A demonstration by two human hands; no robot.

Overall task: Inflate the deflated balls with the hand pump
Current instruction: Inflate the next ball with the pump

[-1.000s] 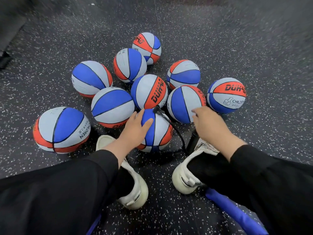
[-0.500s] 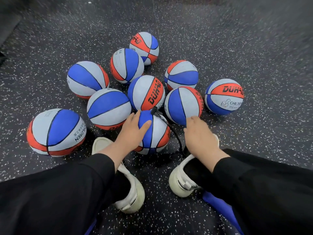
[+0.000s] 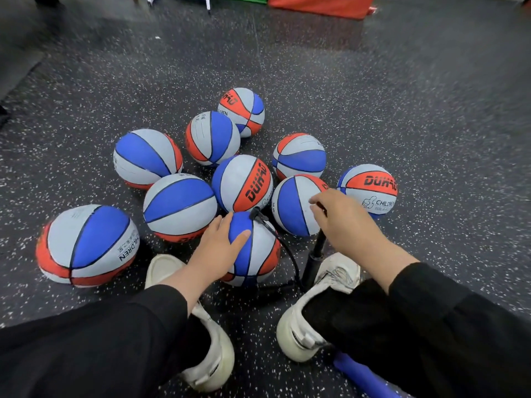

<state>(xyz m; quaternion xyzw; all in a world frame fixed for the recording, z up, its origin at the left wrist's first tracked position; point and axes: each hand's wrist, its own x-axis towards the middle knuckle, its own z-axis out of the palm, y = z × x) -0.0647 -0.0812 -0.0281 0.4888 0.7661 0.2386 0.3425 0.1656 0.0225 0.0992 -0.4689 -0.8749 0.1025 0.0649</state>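
Observation:
A blue, grey and red ball (image 3: 260,254) lies on the floor between my shoes. My left hand (image 3: 219,244) rests flat on its left side and steadies it. A black hose (image 3: 283,248) runs from a nozzle at the ball's top down to a black hand pump (image 3: 314,261) that stands by my right shoe. My right hand (image 3: 342,222) is closed over the pump's handle, with the shaft drawn up out of the barrel. Several more balls of the same colours (image 3: 179,206) lie clustered beyond.
The floor is dark speckled rubber (image 3: 431,124). My two white shoes (image 3: 311,308) flank the pump. A blue object (image 3: 362,374) lies under my right leg. Red and green items (image 3: 319,4) and a white frame stand at the far edge.
My right hand went down onto the pump and has now come up again, so the black shaft shows. The view has tilted up. My left hand stays on the ball.

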